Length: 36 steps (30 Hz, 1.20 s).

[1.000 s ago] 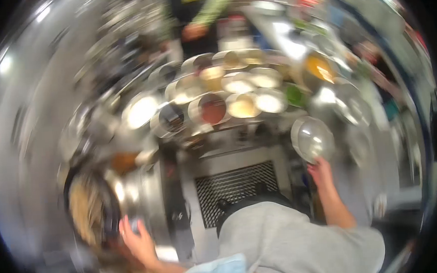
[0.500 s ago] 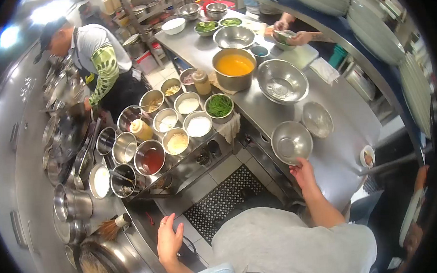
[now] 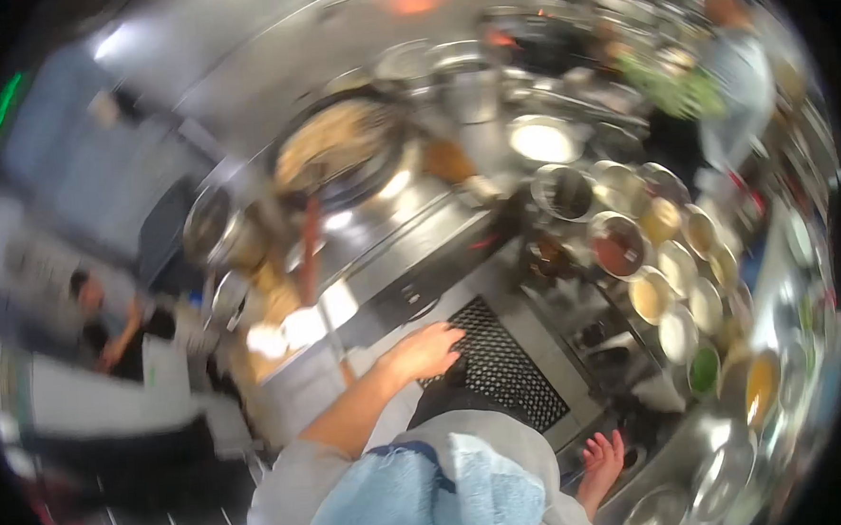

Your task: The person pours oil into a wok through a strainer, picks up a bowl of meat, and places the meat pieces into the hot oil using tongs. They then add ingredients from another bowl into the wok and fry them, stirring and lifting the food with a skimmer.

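Note:
My left hand is held out in front of my body, above the floor mat. Its fingers are loosely bent and a little smeared, with nothing visible in them. Down at the lower right, my right hand has its fingers spread and holds nothing. The nearest thing on its right is the steel counter, where a metal bowl sits apart from the hand. A light blue cloth hangs over my shoulder.
A large wok with pale contents sits on the range ahead; a wooden handle stands near it. Pots of ingredients, including red sauce, line the right. A co-worker stands at upper right, another person at left.
My view has swung left from the prep counter toward the range and wok. My right hand has come away from the metal bowl's rim. My left hand has reached forward.

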Motion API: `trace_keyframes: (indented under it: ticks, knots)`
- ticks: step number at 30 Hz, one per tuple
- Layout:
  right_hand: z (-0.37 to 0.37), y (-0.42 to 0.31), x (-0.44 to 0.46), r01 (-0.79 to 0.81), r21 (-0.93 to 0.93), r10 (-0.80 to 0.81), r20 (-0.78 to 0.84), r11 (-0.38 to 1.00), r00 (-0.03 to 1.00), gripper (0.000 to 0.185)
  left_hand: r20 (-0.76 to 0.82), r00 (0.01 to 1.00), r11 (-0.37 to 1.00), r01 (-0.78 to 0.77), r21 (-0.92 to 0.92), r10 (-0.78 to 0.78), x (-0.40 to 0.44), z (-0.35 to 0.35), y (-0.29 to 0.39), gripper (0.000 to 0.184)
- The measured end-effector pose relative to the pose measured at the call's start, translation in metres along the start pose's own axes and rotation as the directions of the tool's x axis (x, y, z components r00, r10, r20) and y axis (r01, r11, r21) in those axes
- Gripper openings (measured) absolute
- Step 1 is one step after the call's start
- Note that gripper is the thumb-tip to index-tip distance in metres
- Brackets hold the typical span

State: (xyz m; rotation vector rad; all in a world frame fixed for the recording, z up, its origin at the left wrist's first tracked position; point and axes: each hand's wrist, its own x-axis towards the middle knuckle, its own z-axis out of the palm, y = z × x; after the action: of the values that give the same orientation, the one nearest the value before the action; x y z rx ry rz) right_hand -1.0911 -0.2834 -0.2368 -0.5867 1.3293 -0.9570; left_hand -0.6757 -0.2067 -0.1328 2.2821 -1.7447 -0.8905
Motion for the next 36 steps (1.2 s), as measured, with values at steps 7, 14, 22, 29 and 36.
trace_keyframes:
  ticks: [7,14,22,29,36]
  knots:
    - [0.138,-0.061,0.087,0.201,-0.062,-0.155,0.436,0.978,0.887,0.043,-0.093,0.864,0.854,0.464,-0.235,-0.495,-0.108,0.01,-0.073,0.032]
    - [0.316,-0.038,0.021,0.264,-0.235,0.041,0.815,0.936,0.578,0.041,-0.03,0.466,0.013,-0.039,-0.999,-0.884,-0.2,0.023,-0.172,0.033]
    - [0.515,0.049,-0.17,-0.082,-0.522,0.473,0.82,0.849,-0.323,0.051,-0.42,0.355,0.424,-0.071,-0.903,-0.836,-0.191,0.04,-0.226,0.018]
    - [0.642,0.146,-0.314,-0.296,-0.791,0.769,0.601,0.535,-0.217,0.055,-0.525,0.277,0.569,0.109,-0.815,-0.805,-0.137,0.039,-0.14,0.022]
    - [0.671,0.119,-0.301,-0.578,-0.62,0.586,0.761,0.531,-0.277,0.011,-0.673,-0.003,0.63,0.346,-0.695,-0.74,-0.126,0.001,-0.12,0.028]
